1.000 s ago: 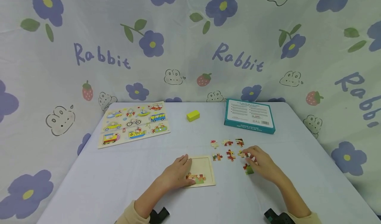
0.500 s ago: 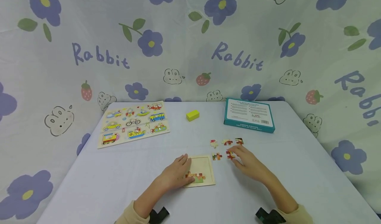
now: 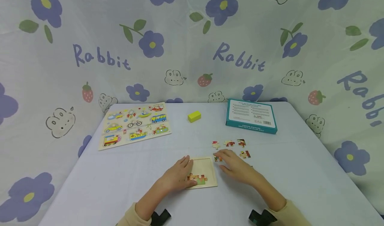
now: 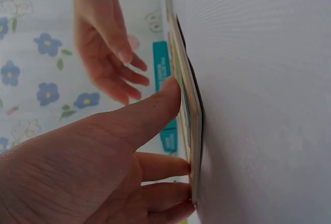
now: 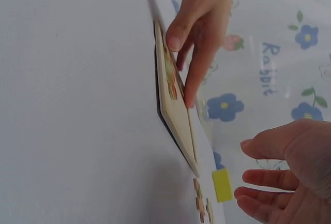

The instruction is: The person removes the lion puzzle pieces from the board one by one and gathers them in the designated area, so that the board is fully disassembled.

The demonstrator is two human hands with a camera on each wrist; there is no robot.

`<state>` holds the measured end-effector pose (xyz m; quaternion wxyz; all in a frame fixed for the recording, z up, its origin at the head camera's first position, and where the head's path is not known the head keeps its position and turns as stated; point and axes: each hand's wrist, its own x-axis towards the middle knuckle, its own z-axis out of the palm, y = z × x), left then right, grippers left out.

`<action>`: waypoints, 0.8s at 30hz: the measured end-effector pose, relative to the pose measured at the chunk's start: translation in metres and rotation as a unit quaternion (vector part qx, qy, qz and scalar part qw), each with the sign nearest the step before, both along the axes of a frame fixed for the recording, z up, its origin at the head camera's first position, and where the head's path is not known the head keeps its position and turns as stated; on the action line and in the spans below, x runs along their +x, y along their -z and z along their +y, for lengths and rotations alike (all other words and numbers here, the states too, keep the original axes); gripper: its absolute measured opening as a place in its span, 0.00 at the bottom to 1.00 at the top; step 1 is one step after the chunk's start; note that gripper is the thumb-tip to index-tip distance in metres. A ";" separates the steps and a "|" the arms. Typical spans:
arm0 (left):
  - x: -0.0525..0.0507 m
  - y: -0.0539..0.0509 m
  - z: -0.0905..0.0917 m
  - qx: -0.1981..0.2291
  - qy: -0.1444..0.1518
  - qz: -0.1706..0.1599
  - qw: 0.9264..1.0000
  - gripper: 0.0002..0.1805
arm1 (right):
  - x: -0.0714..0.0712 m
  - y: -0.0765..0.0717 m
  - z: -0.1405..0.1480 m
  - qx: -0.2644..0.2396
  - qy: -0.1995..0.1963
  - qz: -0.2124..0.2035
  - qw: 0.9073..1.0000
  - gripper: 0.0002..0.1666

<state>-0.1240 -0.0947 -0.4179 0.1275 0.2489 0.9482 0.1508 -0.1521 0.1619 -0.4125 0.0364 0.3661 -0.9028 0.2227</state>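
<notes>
A shallow wooden puzzle tray (image 3: 205, 166) lies on the white table, with several joined jigsaw pieces (image 3: 200, 179) along its near edge. My left hand (image 3: 177, 175) rests on the tray's left side. Its thumb (image 4: 155, 111) presses on the joined pieces, while its other fingers touch the tray further back. Over the loose pieces to the right is my right hand (image 3: 237, 166), fingers spread apart and holding nothing in the right wrist view. One loose jigsaw piece (image 3: 218, 159) shows just under its fingertips. The hand hides other pieces.
Several more loose pieces, such as a red-brown one (image 3: 229, 143), lie beyond the right hand. Behind stand a yellow block (image 3: 194, 116) and a teal-edged box (image 3: 251, 116). A vehicle picture board (image 3: 135, 126) lies at the back left.
My right hand has moved left across the loose pieces, from the rightmost ones towards the tray. A piece it covered at first shows again. The left hand stays on the tray.
</notes>
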 end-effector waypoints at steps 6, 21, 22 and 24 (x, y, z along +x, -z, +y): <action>0.000 0.001 0.000 -0.004 0.001 0.009 1.000 0.43 | 0.002 0.001 -0.014 0.013 -0.041 -0.006 0.999 0.25; 0.001 0.002 0.000 -0.015 0.000 0.020 1.000 0.45 | 0.012 0.020 -0.042 0.048 -0.119 0.036 0.991 0.17; 0.001 0.002 0.000 -0.015 -0.001 0.020 1.000 0.45 | 0.013 0.022 -0.043 0.050 -0.121 0.037 0.991 0.17; 0.001 0.002 0.000 -0.013 -0.002 0.018 1.000 0.45 | 0.015 0.023 -0.045 0.057 -0.119 0.035 0.991 0.16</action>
